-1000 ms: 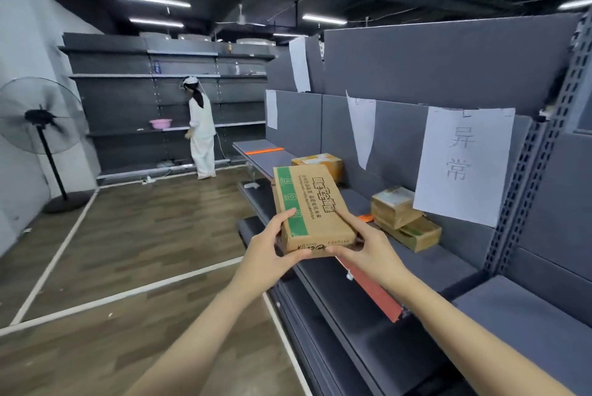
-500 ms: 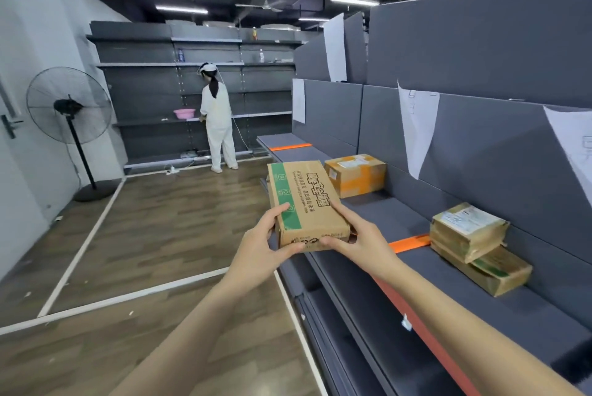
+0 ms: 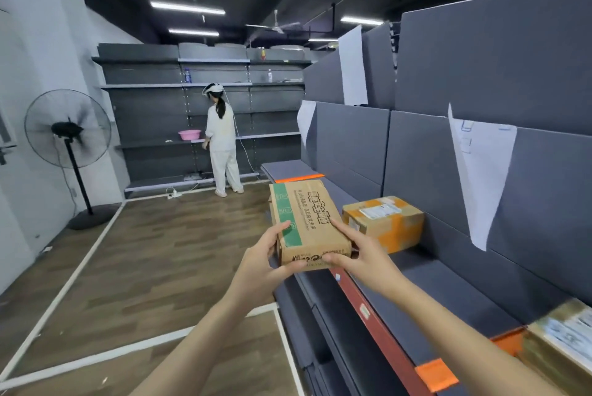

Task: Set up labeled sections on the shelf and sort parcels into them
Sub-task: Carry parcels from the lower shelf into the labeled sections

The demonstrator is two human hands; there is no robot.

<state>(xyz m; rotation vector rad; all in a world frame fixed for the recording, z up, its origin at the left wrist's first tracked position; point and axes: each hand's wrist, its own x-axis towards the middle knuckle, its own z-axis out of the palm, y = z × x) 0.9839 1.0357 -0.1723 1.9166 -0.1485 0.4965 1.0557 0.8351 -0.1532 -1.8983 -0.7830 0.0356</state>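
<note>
head view: left hand [image 3: 261, 262] and right hand [image 3: 360, 253] both grasp the cardboard parcel [image 3: 306, 224] above the shelf [image 3: 448, 286].

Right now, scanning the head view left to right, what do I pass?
Standing fan → pink basin → green-striped carton → orange-taped parcel → hanging paper sheet → stacked parcels at the right edge.

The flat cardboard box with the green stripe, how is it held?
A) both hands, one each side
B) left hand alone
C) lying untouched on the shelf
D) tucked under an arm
A: the left hand and the right hand each grip the near end of the cardboard box, one per side.
</note>
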